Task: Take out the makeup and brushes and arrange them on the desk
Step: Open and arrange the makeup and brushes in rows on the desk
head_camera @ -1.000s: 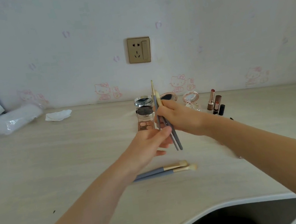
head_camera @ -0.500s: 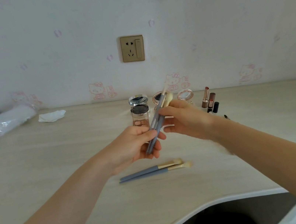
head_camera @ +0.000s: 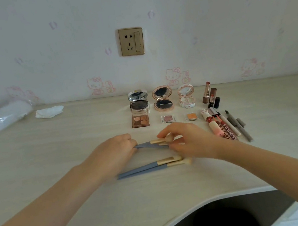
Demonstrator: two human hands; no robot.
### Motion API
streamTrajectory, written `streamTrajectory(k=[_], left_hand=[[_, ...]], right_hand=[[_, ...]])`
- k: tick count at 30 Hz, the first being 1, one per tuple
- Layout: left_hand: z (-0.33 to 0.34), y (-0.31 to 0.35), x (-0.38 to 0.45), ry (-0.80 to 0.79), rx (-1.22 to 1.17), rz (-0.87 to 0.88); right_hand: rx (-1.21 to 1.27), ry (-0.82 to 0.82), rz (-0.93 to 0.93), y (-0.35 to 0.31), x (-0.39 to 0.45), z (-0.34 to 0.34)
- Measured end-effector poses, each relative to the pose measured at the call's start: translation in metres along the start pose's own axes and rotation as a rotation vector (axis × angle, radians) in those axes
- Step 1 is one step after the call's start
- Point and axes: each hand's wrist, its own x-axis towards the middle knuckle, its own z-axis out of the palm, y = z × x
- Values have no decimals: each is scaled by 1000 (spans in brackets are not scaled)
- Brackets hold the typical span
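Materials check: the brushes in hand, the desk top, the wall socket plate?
Brushes in hand: matte grey-blue handles, likely painted wood or plastic; pale gold collars with a dull sheen, probably metal; cream bristles, fibre unclear. Left hand grips the handle ends, right hand the heads. Desk top: pale wood-grain, matte, likely laminate. Socket plate: brushed gold look, metal or plastic.

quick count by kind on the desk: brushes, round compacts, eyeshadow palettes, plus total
brushes: 4 (2 lying loose, 2 held between the left hand and right hand)
round compacts: 3
eyeshadow palettes: 3
total: 10
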Motion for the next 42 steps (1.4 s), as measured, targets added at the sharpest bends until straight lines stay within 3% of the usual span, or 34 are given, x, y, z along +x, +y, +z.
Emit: streamTrajectory(k=[3,7,14,18,29,33,42], left_hand=[[9,-2,-8,111,-16,45],[16,-5,-20,171,-179,28],[27,5,-45,32,-429,90],[32,11,-39,7,-445,82],[32,48,32,-35,-403,153],[37,47,38,-129,-283,130],[32,29,28,-182,-232,102]], right_hand=[[-156,0,-116,2,-3,8],[-194,-9,-106,4,-8,9],[-301,-51,-225,7,-27,21],[-372,-25,-219,11,-33,19],[-496,47,31,39,-47,-5],[-471,35,29,37,-46,-1],[-542,57,14,38,-43,4]])
